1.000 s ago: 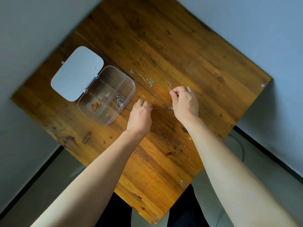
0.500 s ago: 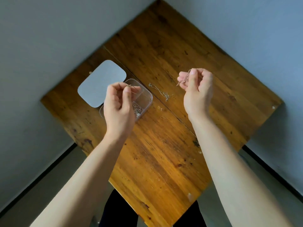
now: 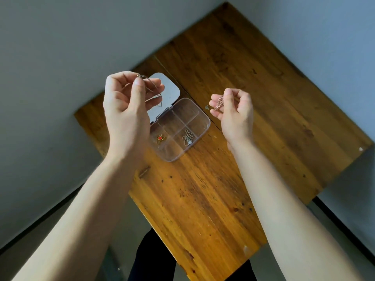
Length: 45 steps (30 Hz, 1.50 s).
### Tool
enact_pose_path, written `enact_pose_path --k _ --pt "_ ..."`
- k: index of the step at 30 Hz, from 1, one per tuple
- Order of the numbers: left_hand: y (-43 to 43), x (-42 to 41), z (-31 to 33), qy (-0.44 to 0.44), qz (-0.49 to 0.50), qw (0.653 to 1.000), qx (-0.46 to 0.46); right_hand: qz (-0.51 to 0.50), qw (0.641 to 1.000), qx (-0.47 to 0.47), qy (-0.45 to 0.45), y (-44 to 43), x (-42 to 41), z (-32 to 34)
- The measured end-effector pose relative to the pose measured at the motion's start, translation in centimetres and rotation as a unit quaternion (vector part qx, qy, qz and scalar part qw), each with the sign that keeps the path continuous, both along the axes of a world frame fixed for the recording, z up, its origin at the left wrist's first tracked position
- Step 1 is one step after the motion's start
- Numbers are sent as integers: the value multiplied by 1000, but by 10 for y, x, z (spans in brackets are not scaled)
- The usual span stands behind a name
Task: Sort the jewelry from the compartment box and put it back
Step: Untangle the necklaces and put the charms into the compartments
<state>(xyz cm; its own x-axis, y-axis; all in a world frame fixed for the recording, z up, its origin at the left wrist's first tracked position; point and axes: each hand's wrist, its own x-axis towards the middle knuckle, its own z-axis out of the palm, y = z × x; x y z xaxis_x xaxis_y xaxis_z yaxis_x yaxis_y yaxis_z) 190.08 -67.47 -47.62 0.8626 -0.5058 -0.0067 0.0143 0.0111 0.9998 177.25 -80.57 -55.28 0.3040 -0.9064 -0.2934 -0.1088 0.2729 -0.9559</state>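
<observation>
A clear compartment box (image 3: 199,136) lies open on the wooden table (image 3: 233,82), its white lid (image 3: 171,92) flipped back. One compartment holds a red heart pendant (image 3: 160,138), another a silver chain (image 3: 188,137). My left hand (image 3: 126,106) is raised above the box's left side, pinching one end of a thin chain (image 3: 155,89). My right hand (image 3: 233,112) hovers right of the box, pinching a bunched rose-gold chain (image 3: 218,102). Whether both hands hold one chain, I cannot tell. A small piece of jewelry (image 3: 207,107) lies on the table beside my right fingers.
The table is seen corner-on, with grey walls (image 3: 60,37) to the left and right and floor below its near edges. A seam (image 3: 182,88) runs across the tabletop past the box. My dark trousers (image 3: 154,258) show under the near corner.
Both hands have lifted off the table with the chain. My left hand rose and moved left above the box; my right hand stays raised, now lower. The view has shifted, so the box sits nearer centre.
</observation>
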Motion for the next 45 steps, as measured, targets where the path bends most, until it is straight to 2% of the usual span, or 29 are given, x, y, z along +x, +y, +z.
enact_pose_path --k 6,11,15,17,18,20,23,27,33,37,39,45 --pt "-1 0 -20 30 14 997 72 14 999 13 40 4 1 -7" --pt "4 -1 -15 10 29 999 42 15 1000 15 3 2 4 -1" --pt "8 -1 -14 10 35 998 53 54 996 43 -48 0 26 -2" --pt "11 -1 -14 12 43 997 62 79 994 62 -43 1 41 -11" --pt "12 -1 -13 12 46 997 62 97 994 57 -12 2 49 -17" --pt "13 -1 -9 10 47 997 55 164 981 16 106 6 62 -32" --pt "12 0 2 7 43 998 38 252 931 -52 258 9 73 -42" --pt "11 3 21 1 32 999 -7 300 905 -67 293 9 69 -39" --pt "4 1 30 -7 30 999 -31 198 931 -146 268 11 28 -41" --pt "1 -1 22 -8 36 999 -12 190 908 -201 313 16 -4 -56" --pt "1 -2 16 -9 39 999 7 205 901 -199 327 21 -13 -63" --pt "-2 -4 -1 -2 44 998 40 174 916 -172 318 22 -9 -69"
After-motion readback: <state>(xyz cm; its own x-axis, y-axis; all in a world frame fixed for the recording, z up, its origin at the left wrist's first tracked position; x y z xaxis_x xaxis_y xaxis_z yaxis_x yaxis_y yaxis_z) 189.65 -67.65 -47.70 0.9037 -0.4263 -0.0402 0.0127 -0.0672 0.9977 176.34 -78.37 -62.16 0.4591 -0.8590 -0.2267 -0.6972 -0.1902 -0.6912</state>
